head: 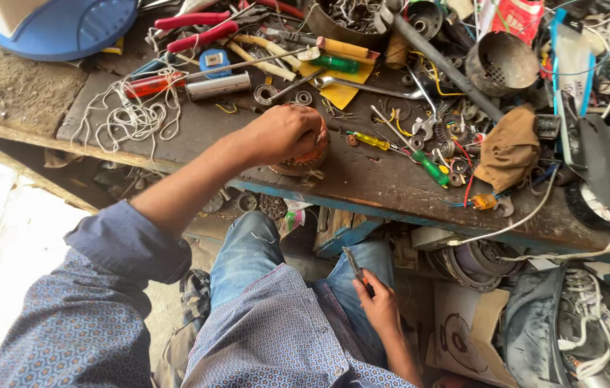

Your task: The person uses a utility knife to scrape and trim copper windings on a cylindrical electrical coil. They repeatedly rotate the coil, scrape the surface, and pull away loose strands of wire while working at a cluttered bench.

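Observation:
My left hand (280,133) reaches out over the workbench (362,190) and closes over the top of a round motor stator with copper windings (317,149), which stands near the bench's front edge. Most of the stator is hidden under the hand. My right hand (380,307) rests low over my lap, on the blue jeans, and grips a small metal-tipped hand tool with an orange grip (355,266), its tip pointing up toward the bench. The two hands are well apart.
The bench is crowded: red-handled pliers (197,29), a tangle of white wire (132,115), green screwdriver (430,169), yellow screwdriver (371,140), brown cloth (509,147), perforated metal bowl (502,63), bearings and cables. A cardboard box (466,334) and motor parts lie below at right.

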Motion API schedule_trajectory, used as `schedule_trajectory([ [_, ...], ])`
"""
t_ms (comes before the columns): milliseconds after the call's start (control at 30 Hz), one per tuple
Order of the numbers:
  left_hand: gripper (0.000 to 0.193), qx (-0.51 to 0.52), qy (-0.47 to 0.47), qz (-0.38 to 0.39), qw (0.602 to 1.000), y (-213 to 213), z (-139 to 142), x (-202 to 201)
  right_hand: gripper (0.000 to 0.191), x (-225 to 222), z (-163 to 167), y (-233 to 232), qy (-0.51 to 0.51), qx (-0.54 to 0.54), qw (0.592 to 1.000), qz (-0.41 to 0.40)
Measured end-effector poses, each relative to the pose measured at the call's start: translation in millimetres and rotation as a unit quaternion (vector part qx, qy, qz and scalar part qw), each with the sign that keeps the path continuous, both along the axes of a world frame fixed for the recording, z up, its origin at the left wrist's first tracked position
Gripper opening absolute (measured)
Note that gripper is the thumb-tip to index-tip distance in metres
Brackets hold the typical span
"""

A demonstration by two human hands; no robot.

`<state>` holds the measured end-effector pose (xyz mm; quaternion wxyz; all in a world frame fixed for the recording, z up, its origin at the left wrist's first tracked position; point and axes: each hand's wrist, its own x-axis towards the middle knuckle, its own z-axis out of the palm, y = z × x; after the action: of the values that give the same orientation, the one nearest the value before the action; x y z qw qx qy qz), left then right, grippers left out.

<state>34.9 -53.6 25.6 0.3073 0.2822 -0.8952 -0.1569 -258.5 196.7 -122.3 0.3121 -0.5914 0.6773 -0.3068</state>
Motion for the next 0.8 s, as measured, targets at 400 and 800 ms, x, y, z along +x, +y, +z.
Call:
schedule_trajectory([
  [400, 0.025, -0.181, -0.045, 0.153, 0.97, 71.4, -1.3, -15.5, 0.034, -1.9, 0.8, 0.8, 0.014, 0.018, 1.0, 0.022],
  [800, 0.01, 0.056, 0.056, 0.106, 0.991, 95.8, -11.1, 27.0, 0.03, -4.7, -4.5, -7.0, 0.008, 0.004, 0.998, 0.057],
])
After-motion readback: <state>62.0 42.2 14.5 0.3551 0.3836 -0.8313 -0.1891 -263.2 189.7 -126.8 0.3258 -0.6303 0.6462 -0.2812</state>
